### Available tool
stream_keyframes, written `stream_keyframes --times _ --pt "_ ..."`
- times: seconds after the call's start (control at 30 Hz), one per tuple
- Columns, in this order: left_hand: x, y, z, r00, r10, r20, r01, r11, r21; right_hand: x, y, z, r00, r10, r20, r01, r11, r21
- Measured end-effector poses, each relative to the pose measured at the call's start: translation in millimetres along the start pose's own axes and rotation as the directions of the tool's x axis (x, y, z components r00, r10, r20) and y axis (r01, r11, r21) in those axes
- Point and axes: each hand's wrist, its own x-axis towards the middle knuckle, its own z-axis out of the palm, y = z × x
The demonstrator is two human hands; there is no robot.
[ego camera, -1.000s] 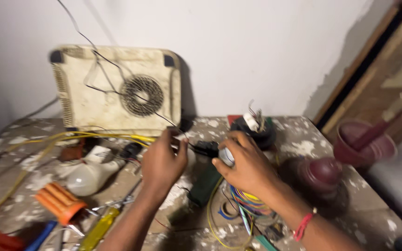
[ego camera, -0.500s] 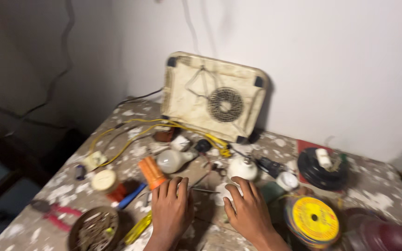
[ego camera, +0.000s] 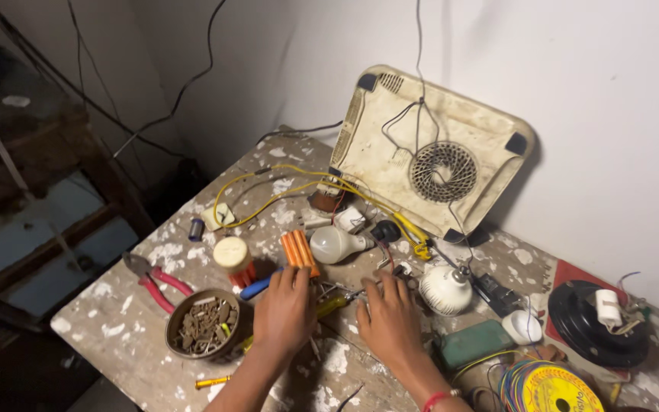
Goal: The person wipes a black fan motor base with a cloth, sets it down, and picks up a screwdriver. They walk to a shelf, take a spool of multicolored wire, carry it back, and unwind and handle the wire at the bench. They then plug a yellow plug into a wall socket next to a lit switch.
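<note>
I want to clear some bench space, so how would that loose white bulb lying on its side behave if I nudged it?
The white bulb would probably roll, since its round globe rests on the table with nothing bracing it. It likely curves toward its narrow base rather than rolling straight. It looks light and possibly fragile, so pushing it against the orange block seems risky.

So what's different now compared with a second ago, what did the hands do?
Both hands let go of the black wired part and dropped flat to the paint-spattered table: left hand by the orange ribbed piece, right hand beside it. The cream fan-vented appliance stayed leaning.
</note>
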Motion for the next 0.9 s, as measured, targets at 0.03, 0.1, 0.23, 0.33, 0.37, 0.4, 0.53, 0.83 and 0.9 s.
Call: stream_keyframes --times 0.03,0.1,0.23,0.33,0.37,0.4,0.53,0.83,0.9 --pt "2.8 -2.0 2.1 1.000 -0.016 -0.010 0.016 1.000 0.007 4.7 2.5 4.0 1.000 -0.005 -0.025 0.005 1.000 -0.002" --pt "6.9 -4.2 7.9 0.999 -0.043 -0.034 0.043 0.999 0.011 12.5 8.1 11.9 0.998 -0.019 -0.052 0.019 1.000 -0.006" --pt "16.1 -9.0 18.2 0.989 -0.126 -0.071 0.128 0.991 0.031 17.6 17.3 23.1 0.997 -0.015 -0.070 0.014 1.000 -0.004" --pt "24.5 -10.7 22.5 0.977 -0.168 -0.131 0.170 0.985 0.009 22.5 23.3 26.9 0.995 0.026 -0.097 -0.024 1.000 0.020" --pt "28.0 -10.1 24.1 0.974 -0.177 -0.145 0.179 0.984 0.003 25.7 25.8 28.0 0.991 0.038 -0.129 -0.035 0.999 0.032" --pt "32.3 -9.2 25.4 0.970 -0.186 -0.159 0.187 0.982 -0.004 30.4 29.1 28.5 0.985 0.051 -0.162 -0.044 0.998 0.045" --pt "55.2 -4.7 30.4 0.943 -0.220 -0.249 0.208 0.975 -0.074 56.2 42.4 31.7 0.955 0.145 -0.260 -0.123 0.987 0.100" --pt "104.7 -3.4 40.1 0.929 -0.233 -0.289 0.211 0.972 -0.106 125.6 80.6 49.8 0.928 0.264 -0.265 -0.229 0.961 0.156" --pt "116.3 -3.7 42.2 0.934 -0.232 -0.271 0.204 0.970 -0.129 140.1 88.8 57.2 0.945 0.243 -0.220 -0.206 0.962 0.179"
